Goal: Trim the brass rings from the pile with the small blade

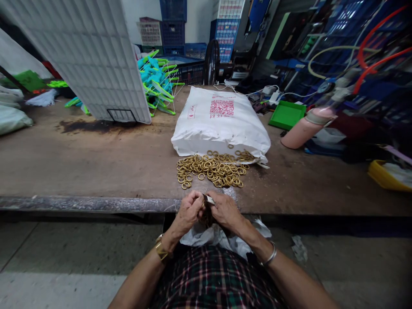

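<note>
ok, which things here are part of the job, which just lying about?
Likely in the job:
- brass-coloured rings, loose pile
- small pale piece, held; can't identify
- white sack, rings at its near edge

Apparently lying about:
- green tray
- pink bottle
- fan
</note>
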Motion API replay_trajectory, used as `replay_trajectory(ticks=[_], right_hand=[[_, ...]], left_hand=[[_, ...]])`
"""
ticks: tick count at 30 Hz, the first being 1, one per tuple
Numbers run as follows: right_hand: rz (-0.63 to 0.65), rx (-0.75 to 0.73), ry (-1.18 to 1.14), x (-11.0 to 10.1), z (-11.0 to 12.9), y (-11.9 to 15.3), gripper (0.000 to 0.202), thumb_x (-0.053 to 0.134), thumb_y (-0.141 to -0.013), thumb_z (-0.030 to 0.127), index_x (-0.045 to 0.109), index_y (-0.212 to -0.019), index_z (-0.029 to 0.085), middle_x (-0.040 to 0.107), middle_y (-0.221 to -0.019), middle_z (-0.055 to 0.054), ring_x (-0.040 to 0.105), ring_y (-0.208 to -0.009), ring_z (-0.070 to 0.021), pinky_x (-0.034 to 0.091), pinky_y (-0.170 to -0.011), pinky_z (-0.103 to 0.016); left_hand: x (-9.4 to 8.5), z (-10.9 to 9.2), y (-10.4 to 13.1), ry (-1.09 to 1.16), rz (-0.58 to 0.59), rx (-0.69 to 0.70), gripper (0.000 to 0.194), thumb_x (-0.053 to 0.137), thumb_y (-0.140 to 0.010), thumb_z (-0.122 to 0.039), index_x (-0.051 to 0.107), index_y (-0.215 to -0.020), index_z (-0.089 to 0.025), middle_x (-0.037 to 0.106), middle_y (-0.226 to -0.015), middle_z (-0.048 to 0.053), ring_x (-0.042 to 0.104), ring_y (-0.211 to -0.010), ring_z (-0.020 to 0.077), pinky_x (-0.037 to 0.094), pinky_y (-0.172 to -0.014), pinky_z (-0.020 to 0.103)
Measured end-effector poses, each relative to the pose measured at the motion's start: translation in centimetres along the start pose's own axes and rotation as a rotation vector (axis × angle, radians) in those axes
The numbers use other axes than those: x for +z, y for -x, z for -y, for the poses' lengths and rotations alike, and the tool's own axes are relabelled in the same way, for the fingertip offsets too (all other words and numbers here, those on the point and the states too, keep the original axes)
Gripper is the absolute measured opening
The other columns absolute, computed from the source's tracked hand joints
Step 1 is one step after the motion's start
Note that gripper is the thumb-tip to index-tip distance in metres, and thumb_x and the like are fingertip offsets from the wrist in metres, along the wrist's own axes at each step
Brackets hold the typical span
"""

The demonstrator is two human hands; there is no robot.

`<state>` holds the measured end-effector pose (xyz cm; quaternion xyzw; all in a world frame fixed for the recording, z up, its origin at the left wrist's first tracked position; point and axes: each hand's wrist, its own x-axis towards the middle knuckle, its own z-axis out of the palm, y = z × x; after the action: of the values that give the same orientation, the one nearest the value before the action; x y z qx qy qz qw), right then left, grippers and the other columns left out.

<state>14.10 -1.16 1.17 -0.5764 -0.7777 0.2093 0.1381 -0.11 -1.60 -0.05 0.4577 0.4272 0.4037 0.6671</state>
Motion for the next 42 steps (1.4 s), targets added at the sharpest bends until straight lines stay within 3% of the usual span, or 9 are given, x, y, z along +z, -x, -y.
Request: replay_trajectory(ticks=[16,21,25,28,31,36,42], right_hand=[[0.129,0.088,0.208,-0.3,1.0,-0.3,0.031,0.038,-0.07,0.009,0.056,-0.094,0.015,0.066,-0.078,-0.009,0.056,-0.065,-0.0179,0.026,-0.055,-0.028],[0.083,0.146,0.198,-0.4,-0.1,-1.1,0.025,0.039,-0.072,0.011,0.056,-0.09,0.016,0.063,-0.069,-0.006,0.052,-0.059,-0.0147,0.024,-0.052,-0.027],[-0.039,0.154,-0.013,-0.4,-0.6,-1.7,0.016,0.037,-0.076,0.017,0.053,-0.075,0.018,0.054,-0.061,-0.001,0.044,-0.054,-0.012,0.025,-0.052,-0.025],[-0.158,0.171,-0.382,-0.1,0.2,-1.6,0.025,0.034,-0.083,0.031,0.048,-0.065,0.019,0.05,-0.058,0.001,0.042,-0.054,-0.0108,0.03,-0.053,-0.023],[-0.16,0.185,-0.618,0.4,1.1,-1.1,0.03,0.037,-0.082,0.04,0.049,-0.066,0.019,0.05,-0.057,0.003,0.042,-0.053,-0.0104,0.033,-0.054,-0.022],[-0.138,0.122,-0.584,1.1,1.8,-0.6,0.028,0.046,-0.079,0.044,0.055,-0.074,0.018,0.056,-0.064,0.002,0.047,-0.058,-0.0105,0.034,-0.057,-0.022],[-0.127,0.124,-0.513,0.7,2.1,-0.7,0.018,0.044,-0.078,0.03,0.054,-0.07,0.018,0.052,-0.056,0.004,0.042,-0.052,-0.0092,0.03,-0.051,-0.021]], left_hand=[[-0.2,0.6,0.1,-0.012,-0.009,0.002,0.032,0.049,-0.077,-0.049,0.042,-0.074,-0.018,0.044,-0.056,-0.006,0.036,-0.042,0.0035,0.027,-0.041,0.016],[0.2,-0.7,1.0,0.014,0.034,-0.001,0.033,0.05,-0.077,-0.049,0.044,-0.076,-0.017,0.043,-0.053,-0.006,0.036,-0.04,0.0036,0.026,-0.038,0.016],[0.6,-1.5,1.3,0.115,0.06,0.014,0.033,0.052,-0.075,-0.05,0.044,-0.078,-0.018,0.045,-0.054,-0.006,0.037,-0.039,0.0038,0.027,-0.036,0.016],[0.6,-1.1,0.8,0.192,-0.035,-0.004,0.035,0.054,-0.074,-0.051,0.043,-0.08,-0.019,0.047,-0.058,-0.006,0.037,-0.039,0.0027,0.026,-0.036,0.015],[0.6,-0.5,0.2,0.226,-0.142,-0.007,0.035,0.052,-0.074,-0.052,0.043,-0.082,-0.019,0.045,-0.058,-0.007,0.035,-0.038,0.0022,0.026,-0.037,0.014],[0.6,0.0,0.0,0.13,-0.22,0.018,0.037,0.049,-0.075,-0.055,0.045,-0.084,-0.019,0.041,-0.048,-0.009,0.034,-0.037,0.0035,0.027,-0.037,0.014],[0.7,0.4,0.1,0.043,-0.206,0.024,0.038,0.047,-0.076,-0.056,0.046,-0.087,-0.02,0.041,-0.047,-0.009,0.037,-0.037,0.0053,0.03,-0.037,0.015]])
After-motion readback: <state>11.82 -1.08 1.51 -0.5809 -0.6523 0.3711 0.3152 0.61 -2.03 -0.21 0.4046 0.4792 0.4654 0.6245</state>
